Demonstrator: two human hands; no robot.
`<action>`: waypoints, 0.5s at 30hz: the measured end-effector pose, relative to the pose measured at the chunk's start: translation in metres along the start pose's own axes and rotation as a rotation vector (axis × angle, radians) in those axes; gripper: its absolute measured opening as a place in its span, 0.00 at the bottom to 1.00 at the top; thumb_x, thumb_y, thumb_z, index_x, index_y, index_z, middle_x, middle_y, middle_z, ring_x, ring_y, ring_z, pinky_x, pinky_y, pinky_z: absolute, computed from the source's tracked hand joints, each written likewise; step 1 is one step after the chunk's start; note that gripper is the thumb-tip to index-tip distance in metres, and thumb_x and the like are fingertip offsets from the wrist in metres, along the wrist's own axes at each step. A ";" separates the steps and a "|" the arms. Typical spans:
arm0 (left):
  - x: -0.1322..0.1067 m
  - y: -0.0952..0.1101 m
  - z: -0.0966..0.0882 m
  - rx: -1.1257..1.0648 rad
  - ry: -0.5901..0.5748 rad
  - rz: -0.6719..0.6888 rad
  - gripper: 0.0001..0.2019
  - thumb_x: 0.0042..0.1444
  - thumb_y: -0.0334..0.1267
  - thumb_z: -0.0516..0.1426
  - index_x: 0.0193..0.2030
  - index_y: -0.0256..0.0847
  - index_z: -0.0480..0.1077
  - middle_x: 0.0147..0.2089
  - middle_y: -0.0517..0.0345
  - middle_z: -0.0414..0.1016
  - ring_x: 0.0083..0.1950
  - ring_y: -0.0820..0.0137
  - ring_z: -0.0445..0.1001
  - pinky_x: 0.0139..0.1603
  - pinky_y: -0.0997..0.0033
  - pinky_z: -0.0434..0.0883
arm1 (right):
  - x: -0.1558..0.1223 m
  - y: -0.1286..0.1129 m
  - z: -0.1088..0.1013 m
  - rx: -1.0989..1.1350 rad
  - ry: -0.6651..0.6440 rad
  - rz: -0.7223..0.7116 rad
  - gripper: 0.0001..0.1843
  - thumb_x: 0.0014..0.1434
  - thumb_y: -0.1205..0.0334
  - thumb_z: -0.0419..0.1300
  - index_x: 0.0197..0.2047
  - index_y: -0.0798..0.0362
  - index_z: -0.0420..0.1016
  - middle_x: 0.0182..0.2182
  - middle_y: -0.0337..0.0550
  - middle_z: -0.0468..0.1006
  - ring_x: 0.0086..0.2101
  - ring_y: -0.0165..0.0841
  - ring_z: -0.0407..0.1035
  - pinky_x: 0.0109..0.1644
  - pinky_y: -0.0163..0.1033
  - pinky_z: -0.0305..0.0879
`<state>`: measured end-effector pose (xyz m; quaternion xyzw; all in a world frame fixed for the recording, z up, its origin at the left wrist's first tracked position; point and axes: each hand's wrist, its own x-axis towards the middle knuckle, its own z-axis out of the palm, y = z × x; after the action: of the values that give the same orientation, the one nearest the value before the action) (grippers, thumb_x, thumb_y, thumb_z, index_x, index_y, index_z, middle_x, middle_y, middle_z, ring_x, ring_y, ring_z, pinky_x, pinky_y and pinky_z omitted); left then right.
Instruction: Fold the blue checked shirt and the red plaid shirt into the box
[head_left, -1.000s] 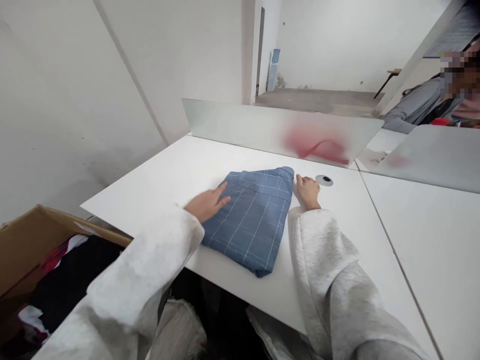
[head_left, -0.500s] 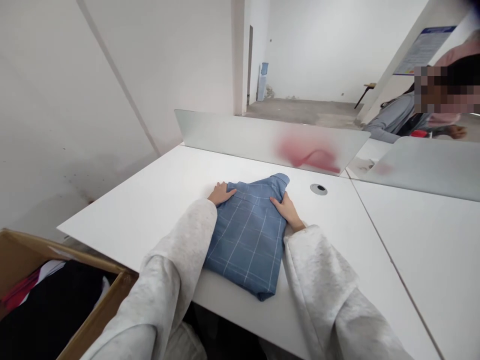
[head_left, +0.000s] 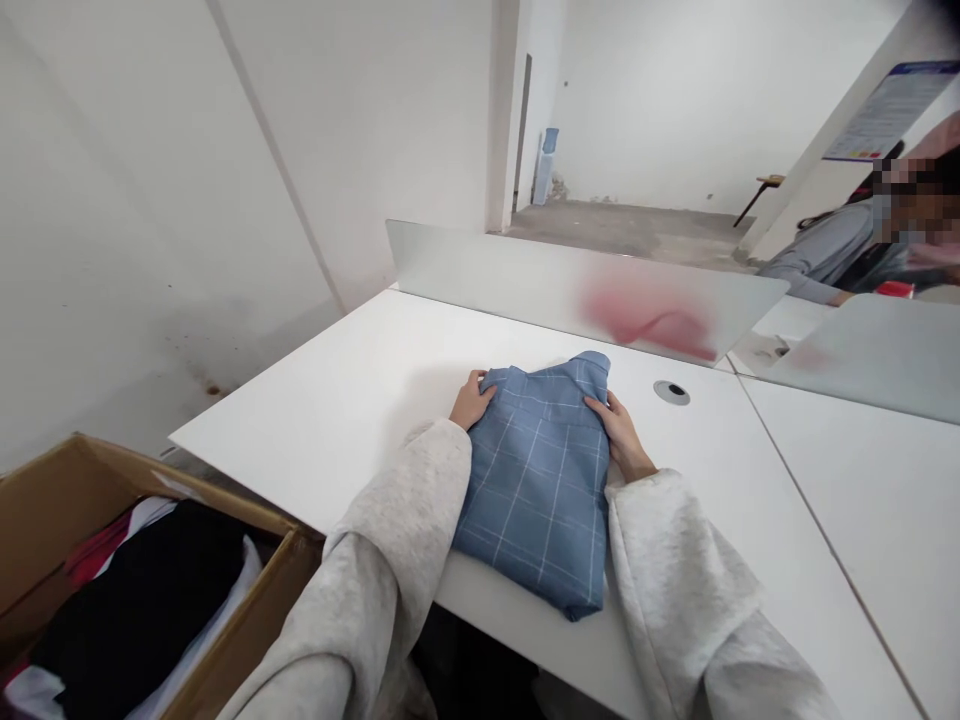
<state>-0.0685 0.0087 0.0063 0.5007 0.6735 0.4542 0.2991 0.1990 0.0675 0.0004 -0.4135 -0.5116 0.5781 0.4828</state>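
Head view: a folded blue checked garment (head_left: 536, 490) was laid on a white table (head_left: 315, 400), near its front edge. The left hand (head_left: 471, 400) and right hand (head_left: 616, 432) were placed on its far corners; whether it was gripped could not be determined. A cardboard box (head_left: 45, 510) holding dark clothing (head_left: 142, 590) was seen at near left.

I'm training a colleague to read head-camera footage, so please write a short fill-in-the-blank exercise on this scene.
The left hand and right hand both touch a folded ____ checked shirt.
The round dark-centred grommet in the white table lies nearer the ____ hand.
Below the table's left side, an open brown cardboard box holds a ____ garment.

Missing words: blue; right; black.
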 end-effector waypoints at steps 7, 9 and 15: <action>-0.052 -0.008 -0.048 -0.414 -0.129 -0.235 0.19 0.48 0.41 0.64 0.45 0.31 0.72 0.41 0.45 0.79 0.43 0.59 0.78 0.46 0.58 0.73 | -0.030 -0.005 0.018 -0.178 -0.214 0.067 0.30 0.48 0.47 0.66 0.54 0.46 0.69 0.52 0.41 0.75 0.48 0.38 0.71 0.54 0.43 0.68; -0.070 -0.006 -0.072 -0.490 -0.144 -0.298 0.21 0.42 0.38 0.68 0.43 0.32 0.73 0.40 0.46 0.79 0.41 0.61 0.78 0.46 0.59 0.74 | -0.037 -0.005 0.035 -0.262 -0.272 0.025 0.31 0.50 0.46 0.65 0.56 0.46 0.68 0.55 0.42 0.72 0.51 0.39 0.69 0.57 0.43 0.66; -0.137 0.018 -0.165 -0.598 -0.135 -0.377 0.20 0.37 0.34 0.70 0.39 0.36 0.72 0.38 0.52 0.78 0.40 0.65 0.76 0.44 0.64 0.73 | -0.057 -0.020 0.134 -0.281 -0.439 0.042 0.31 0.49 0.45 0.66 0.54 0.47 0.69 0.50 0.44 0.76 0.46 0.40 0.72 0.49 0.45 0.72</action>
<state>-0.1589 -0.1713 0.0830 0.2869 0.5701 0.5337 0.5547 0.0821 -0.0140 0.0373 -0.3515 -0.6707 0.5872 0.2860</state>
